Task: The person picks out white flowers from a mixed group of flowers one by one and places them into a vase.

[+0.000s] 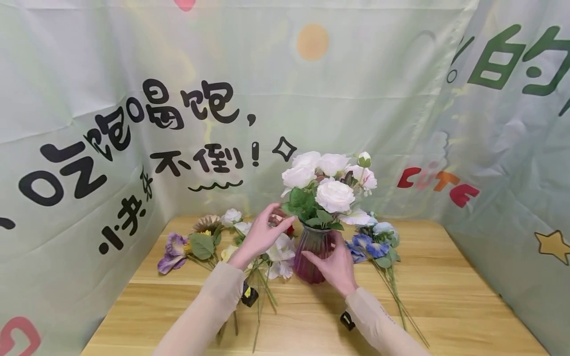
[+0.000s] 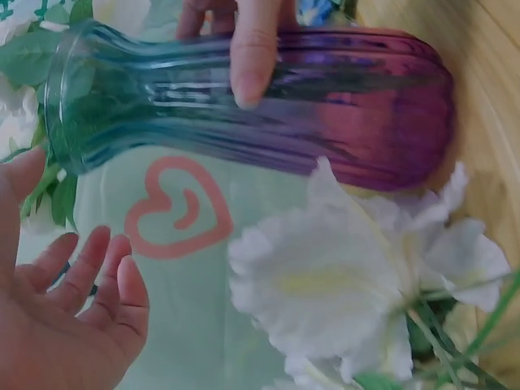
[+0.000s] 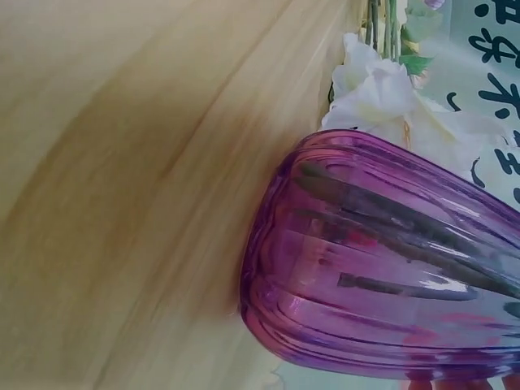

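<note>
"Near the middle of the bench (image 1: pixel 436 277) stood the vase (image 1: pixel 311 241), roughly upright, with white flowers (image 1: pixel 336 195) spreading above its rim. Did you notice how the right hand (image 1: pixel 336 264) had it?"

"Thumb on the near side, fingers round the far one, clasping the body. I took that for steadying; so much bloom over such a slim neck looked top-heavy to me."

"And the left hand (image 1: pixel 262 230)?"

"Loosely spread, fingers a little bent, a gap between them and the thumb, up beside the leaves (image 1: pixel 303 200). I couldn't tell whether the thumb touched the greenery. The left wrist view did show those fingers apart from the glass, which I couldn't have sworn to from the head view."

"Why were the loose flowers split up like that?"

"Blue flowers (image 1: pixel 371 245) lay right of the vase, a mixed heap (image 1: pixel 228 252) left of it. My guess was that each hand then had some within reach."

"Anything the head view missed?"

"Inside the vase, yes. The right wrist view caught dark stems (image 3: pixel 357 191) through the purple glass, ending at different depths. The left wrist view showed the round glass rim, which leaves overhung in the head view."
</note>
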Demonstrator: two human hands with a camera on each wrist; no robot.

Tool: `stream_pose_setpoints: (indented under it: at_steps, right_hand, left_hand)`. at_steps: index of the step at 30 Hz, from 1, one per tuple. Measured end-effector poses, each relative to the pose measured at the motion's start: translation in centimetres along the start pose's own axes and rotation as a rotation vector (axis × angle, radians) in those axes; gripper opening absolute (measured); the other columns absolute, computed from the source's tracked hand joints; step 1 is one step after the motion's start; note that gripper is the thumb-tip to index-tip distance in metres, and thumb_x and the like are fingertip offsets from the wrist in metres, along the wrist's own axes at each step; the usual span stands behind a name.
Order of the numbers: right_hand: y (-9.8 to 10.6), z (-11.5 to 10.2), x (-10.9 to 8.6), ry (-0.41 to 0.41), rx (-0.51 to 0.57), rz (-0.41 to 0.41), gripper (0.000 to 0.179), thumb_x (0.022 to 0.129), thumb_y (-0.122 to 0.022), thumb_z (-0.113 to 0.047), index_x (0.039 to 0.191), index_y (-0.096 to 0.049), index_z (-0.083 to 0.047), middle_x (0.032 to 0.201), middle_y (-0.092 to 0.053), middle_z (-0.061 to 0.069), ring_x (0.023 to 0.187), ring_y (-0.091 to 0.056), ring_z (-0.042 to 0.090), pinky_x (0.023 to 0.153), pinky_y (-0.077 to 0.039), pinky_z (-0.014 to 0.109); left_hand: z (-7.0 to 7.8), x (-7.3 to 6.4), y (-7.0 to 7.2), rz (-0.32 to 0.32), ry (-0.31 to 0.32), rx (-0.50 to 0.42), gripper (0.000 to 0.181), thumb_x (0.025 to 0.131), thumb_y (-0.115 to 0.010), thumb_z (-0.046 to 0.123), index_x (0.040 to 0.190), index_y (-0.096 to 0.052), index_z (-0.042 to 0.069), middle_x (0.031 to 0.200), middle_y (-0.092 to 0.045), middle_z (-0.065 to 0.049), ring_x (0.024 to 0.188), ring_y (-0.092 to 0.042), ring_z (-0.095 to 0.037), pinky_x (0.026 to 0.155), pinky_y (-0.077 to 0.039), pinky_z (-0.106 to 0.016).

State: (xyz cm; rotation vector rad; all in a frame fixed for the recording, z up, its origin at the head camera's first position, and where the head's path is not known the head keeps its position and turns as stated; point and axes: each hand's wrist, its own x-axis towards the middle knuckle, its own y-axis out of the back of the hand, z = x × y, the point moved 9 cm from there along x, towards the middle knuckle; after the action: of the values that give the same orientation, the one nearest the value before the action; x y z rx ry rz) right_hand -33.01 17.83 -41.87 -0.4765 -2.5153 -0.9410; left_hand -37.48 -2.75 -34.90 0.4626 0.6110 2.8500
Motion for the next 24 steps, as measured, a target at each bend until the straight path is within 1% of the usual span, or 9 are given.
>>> stream_pose_setpoints:
  at_steps: [4, 8, 13, 15, 20, 23, 24]
  right_hand:
    - [0.1, 0.2, 0.1, -0.025, 0.005, 0.002, 0.087, 0.070, -0.092, -0.044, 0.134, -0.046, -0.007, 0.119, -0.064, 0.016, 0.105, -0.065, 0.033, 0.084, -0.057, 0.051]
    - [0.3, 0.5, 0.3, -0.044, 0.027, 0.012, 0.090, 0.069, -0.093, -0.041, 0.135, -0.044, -0.004, 0.119, -0.061, 0.017, 0.107, -0.062, 0.034, 0.088, -0.055, 0.051]
    - [0.5, 0.9, 0.5, -0.066, 0.028, 0.015, 0.093, 0.068, -0.093, -0.043, 0.133, -0.041, -0.001, 0.117, -0.057, 0.018, 0.106, -0.060, 0.035, 0.089, -0.054, 0.049]
    - [0.6, 1.0, 0.5, -0.080, 0.027, 0.021, 0.094, 0.068, -0.093, -0.043, 0.132, -0.040, -0.001, 0.117, -0.055, 0.018, 0.106, -0.059, 0.035, 0.089, -0.053, 0.050]
    - [0.8, 1.3, 0.4, -0.089, 0.029, 0.031, 0.093, 0.068, -0.093, -0.043, 0.131, -0.039, -0.001, 0.117, -0.054, 0.019, 0.105, -0.058, 0.035, 0.088, -0.053, 0.051]
    - [0.7, 1.2, 0.2, -0.078, 0.044, 0.008, 0.093, 0.070, -0.092, -0.041, 0.134, -0.038, -0.001, 0.120, -0.053, 0.018, 0.107, -0.057, 0.033, 0.089, -0.053, 0.049]
    - [0.7, 1.3, 0.1, -0.076, 0.052, -0.004, 0.093, 0.071, -0.092, -0.041, 0.135, -0.038, -0.001, 0.121, -0.052, 0.018, 0.108, -0.057, 0.033, 0.090, -0.052, 0.048]
  left_hand:
    - [-0.7, -0.5, 1.0, 0.033, -0.032, 0.019, 0.042, 0.100, -0.063, 0.030, 0.138, -0.055, 0.016, 0.118, -0.067, -0.006, 0.103, -0.064, -0.020, 0.089, -0.056, -0.036]
    - [-1.5, -1.1, 2.4, 0.069, -0.040, 0.052, 0.035, 0.101, -0.061, 0.023, 0.135, -0.058, 0.017, 0.116, -0.067, -0.006, 0.102, -0.064, -0.021, 0.088, -0.055, -0.035]
    - [-2.8, -2.2, 4.7, 0.149, -0.009, 0.080, 0.030, 0.100, -0.060, 0.020, 0.129, -0.061, 0.014, 0.116, -0.068, -0.008, 0.100, -0.064, -0.021, 0.083, -0.054, -0.030]
    - [-3.3, -2.7, 5.5, 0.165, 0.004, 0.097, 0.027, 0.100, -0.059, 0.018, 0.127, -0.062, 0.012, 0.117, -0.068, -0.009, 0.099, -0.064, -0.022, 0.082, -0.053, -0.029]
    - [-4.3, -4.1, 6.9, 0.168, 0.021, 0.178, 0.021, 0.100, -0.058, 0.016, 0.120, -0.064, 0.011, 0.112, -0.069, -0.009, 0.093, -0.063, -0.019, 0.077, -0.052, -0.027]
    - [-4.7, -5.0, 7.5, 0.156, 0.022, 0.233, 0.019, 0.099, -0.058, 0.013, 0.116, -0.065, 0.009, 0.108, -0.069, -0.009, 0.090, -0.064, -0.019, 0.077, -0.053, -0.028]
    - [-5.0, -5.3, 7.6, 0.147, 0.031, 0.249, 0.018, 0.099, -0.059, 0.013, 0.115, -0.065, 0.009, 0.108, -0.069, -0.009, 0.090, -0.064, -0.018, 0.077, -0.054, -0.029]
